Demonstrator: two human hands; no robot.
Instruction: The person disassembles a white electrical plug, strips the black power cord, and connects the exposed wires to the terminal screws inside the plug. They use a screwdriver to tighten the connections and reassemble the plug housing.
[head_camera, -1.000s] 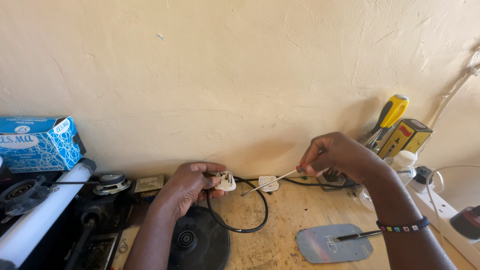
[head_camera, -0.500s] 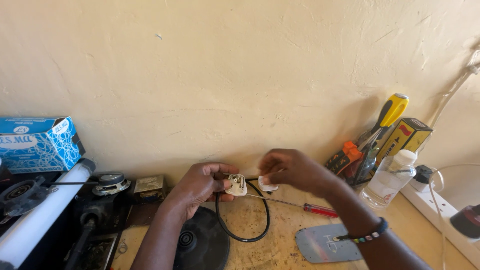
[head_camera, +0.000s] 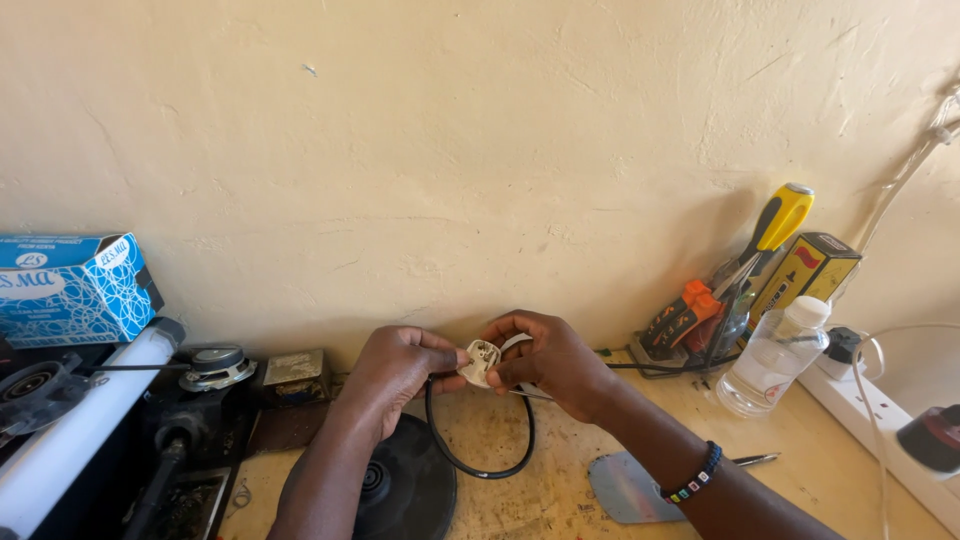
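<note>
A white electrical plug (head_camera: 481, 361) with its inside showing is held above the wooden bench between both hands. My left hand (head_camera: 400, 368) grips it from the left with thumb and fingers. My right hand (head_camera: 552, 366) pinches it from the right, and its fingers hide part of the plug. From the plug a black cable (head_camera: 487, 469) hangs in a loop down onto the bench.
A black round disc (head_camera: 405, 492) lies under my left forearm, a grey metal plate (head_camera: 622, 490) under the right. At the left are a blue box (head_camera: 68, 290) and a white tube (head_camera: 70, 425). A clear bottle (head_camera: 772, 358), yellow-handled tool (head_camera: 783, 216) and white power strip (head_camera: 885, 422) stand at the right.
My right hand held a screwdriver out to the right, laid it on the bench, and has come left onto the plug. My left hand has kept its hold on the plug.
</note>
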